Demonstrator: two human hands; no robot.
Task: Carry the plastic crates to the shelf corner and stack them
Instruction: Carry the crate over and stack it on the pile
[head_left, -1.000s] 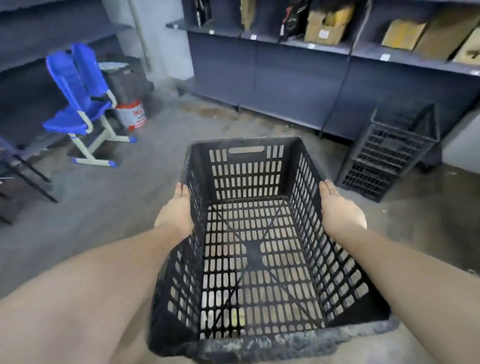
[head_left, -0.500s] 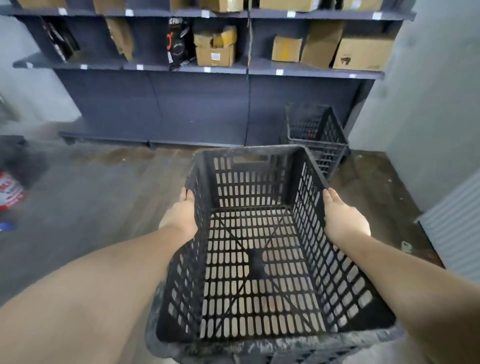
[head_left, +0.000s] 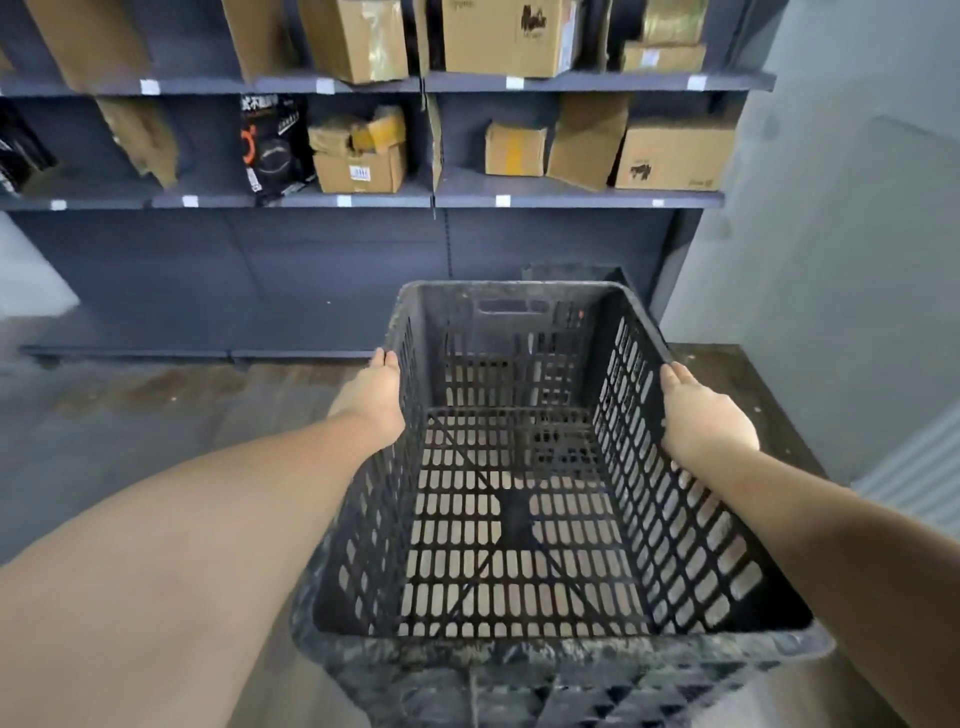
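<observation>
Both hands, left (head_left: 371, 397) and right (head_left: 706, 423), grip our crate (head_left: 519, 467) by opposite walls, keeping it level toward the far corner crate (head_left: 571, 273).

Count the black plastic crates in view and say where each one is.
2. One crate is carried between the left hand and right hand. A second crate stands behind it at the shelf corner, mostly hidden; more may sit under it.

The crate (head_left: 519, 519) is black, slotted in rows, its rim mottled grey. The shelving (head_left: 337, 260) is dark blue-grey with white tags (head_left: 503, 201). The cardboard boxes (head_left: 675, 153) are tan; one package (head_left: 272, 145) is black with orange. The floor (head_left: 130, 415) is grey-brown.
</observation>
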